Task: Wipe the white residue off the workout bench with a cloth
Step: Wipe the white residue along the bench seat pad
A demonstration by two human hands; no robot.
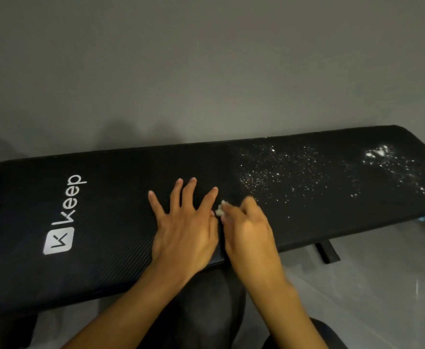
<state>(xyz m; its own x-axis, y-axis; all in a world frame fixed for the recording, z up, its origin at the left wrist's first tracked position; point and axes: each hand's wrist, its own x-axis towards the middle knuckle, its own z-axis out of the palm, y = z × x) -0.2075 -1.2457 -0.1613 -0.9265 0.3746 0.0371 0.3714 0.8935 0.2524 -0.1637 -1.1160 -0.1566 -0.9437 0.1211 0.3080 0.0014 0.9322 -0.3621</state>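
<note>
The black padded workout bench (105, 197) runs across the view, with a white "Keep" logo on its left part. White residue (282, 170) speckles the right half, and a denser patch (380, 153) lies near the right end. My left hand (183, 227) rests flat on the bench's middle, fingers spread. My right hand (249, 227) is beside it, slightly blurred, fingers closed on a small white cloth (220, 209) that peeks out at the fingertips and touches the bench.
A grey wall (206, 71) rises directly behind the bench. A pale floor (382, 285) shows at lower right, with a black bench leg (328, 251) under the near edge. My dark-clothed knees (211, 311) are below the bench's front edge.
</note>
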